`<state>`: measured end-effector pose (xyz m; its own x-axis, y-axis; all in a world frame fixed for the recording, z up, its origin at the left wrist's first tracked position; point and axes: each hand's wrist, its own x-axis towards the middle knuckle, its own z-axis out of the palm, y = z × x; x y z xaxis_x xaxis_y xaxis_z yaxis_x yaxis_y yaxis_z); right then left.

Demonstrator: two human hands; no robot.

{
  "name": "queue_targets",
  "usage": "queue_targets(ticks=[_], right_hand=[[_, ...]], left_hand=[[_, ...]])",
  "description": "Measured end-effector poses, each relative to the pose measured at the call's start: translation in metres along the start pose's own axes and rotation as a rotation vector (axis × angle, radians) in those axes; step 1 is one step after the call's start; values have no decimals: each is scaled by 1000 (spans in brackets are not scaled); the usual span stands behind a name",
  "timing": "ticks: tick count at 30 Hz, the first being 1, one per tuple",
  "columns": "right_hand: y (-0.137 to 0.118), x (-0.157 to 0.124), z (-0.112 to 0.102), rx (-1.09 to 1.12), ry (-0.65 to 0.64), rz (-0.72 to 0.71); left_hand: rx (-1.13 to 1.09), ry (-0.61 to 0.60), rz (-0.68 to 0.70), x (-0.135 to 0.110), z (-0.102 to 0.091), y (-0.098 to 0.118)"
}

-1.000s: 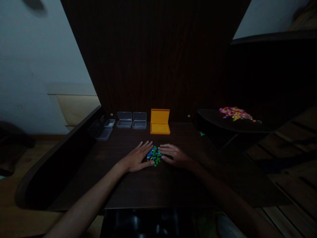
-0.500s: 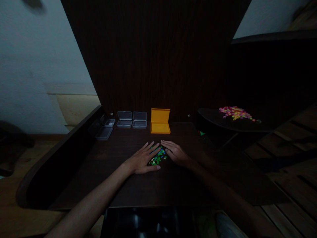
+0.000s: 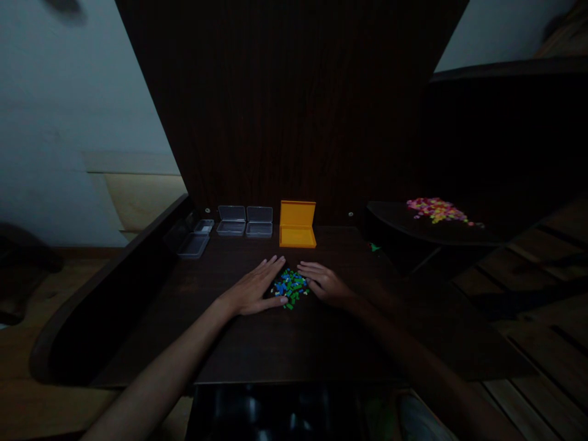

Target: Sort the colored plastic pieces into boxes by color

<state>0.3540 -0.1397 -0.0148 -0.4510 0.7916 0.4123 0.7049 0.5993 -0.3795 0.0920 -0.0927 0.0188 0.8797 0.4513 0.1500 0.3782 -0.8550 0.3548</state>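
A loose pile of tiny green, blue and white pieces (image 3: 294, 288) lies on the dark wooden desktop; they are too small to name surely. On its left side rests my left hand (image 3: 255, 288), palm down, fingers stretched out and thumb spread along the pile's near edge. My right hand (image 3: 327, 283) lies at the pile's right side with fingers extended to the left, its fingertips by the pieces. Neither hand grips anything. Behind the pile stands an open yellow box (image 3: 297, 236) with its lid raised.
Two open clear plastic boxes (image 3: 260, 229) sit left of the yellow box, with another clear box (image 3: 193, 245) by the left side panel. On a raised shelf (image 3: 478, 236) at right lies a heap of pink and yellow pieces (image 3: 438, 210). Green bits (image 3: 374, 247) lie below that shelf.
My left hand has slid left, off the top of the pile to its side, uncovering more blue and green pieces. My right hand has barely moved.
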Motion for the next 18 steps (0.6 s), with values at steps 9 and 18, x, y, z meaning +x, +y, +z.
queue_targets(ticks=[9,18], right_hand=[[0,-2,-2,-18,13,-12],[-5,0,-6,7,-12,-3]], left_hand=[[62,225,-69,2,-9,-10],[101,233,-85,1,-4,-26]])
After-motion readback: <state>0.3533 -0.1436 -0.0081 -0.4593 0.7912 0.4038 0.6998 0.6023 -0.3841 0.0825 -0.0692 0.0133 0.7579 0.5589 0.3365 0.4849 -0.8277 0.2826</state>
